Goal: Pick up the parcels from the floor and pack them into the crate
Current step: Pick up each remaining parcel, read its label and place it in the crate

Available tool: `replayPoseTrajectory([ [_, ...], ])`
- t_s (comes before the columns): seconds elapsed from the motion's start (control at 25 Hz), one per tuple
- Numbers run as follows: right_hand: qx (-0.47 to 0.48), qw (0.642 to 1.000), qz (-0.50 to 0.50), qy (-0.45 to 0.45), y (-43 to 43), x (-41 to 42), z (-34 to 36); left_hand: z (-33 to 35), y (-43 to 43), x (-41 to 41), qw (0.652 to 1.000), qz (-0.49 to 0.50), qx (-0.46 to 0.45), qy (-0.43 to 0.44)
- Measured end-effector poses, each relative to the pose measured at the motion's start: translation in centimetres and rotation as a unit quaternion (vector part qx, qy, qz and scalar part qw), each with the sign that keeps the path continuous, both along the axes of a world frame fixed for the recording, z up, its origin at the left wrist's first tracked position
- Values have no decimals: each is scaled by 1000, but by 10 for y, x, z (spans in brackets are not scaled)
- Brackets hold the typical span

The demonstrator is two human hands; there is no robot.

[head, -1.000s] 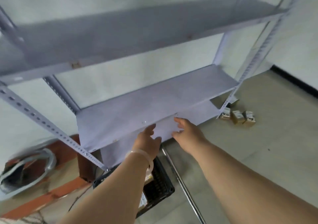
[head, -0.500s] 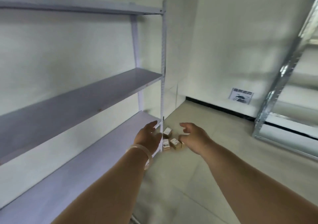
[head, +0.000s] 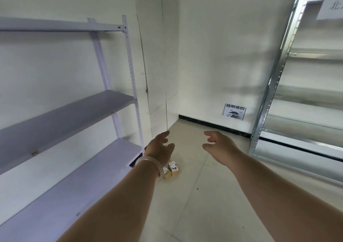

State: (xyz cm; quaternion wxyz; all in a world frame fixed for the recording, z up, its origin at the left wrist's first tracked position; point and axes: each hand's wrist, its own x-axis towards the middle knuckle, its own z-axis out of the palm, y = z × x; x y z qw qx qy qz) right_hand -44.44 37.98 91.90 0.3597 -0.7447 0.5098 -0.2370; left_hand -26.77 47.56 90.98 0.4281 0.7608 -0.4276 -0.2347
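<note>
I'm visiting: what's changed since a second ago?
The head camera swung away from the black crate, which is now out of view, toward the far wall. The left hand and right hand moved apart. Nothing was picked up or let go. Both hands stay open and empty; the parcels still lie on the floor by the white shelf.

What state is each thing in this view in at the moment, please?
left hand: open, holding nothing.
right hand: open, holding nothing.
cardboard parcels: on the floor, untouched, partly behind the left wrist.
bracelet: worn on the left wrist.
white shelf unit: standing upright.
wall notice: stuck flat, low down.
</note>
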Motion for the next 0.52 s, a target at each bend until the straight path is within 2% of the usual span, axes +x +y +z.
replayPoseTrajectory([
  [0.28, 24, 1000, 15, -14, -90, 8, -20, -22, -89, 5, 1000, 17, 25, 0],
  [0.52, 32, 999, 10, 31, -191, 57, -42, -52, -192, 57, 999, 26, 23, 10],
])
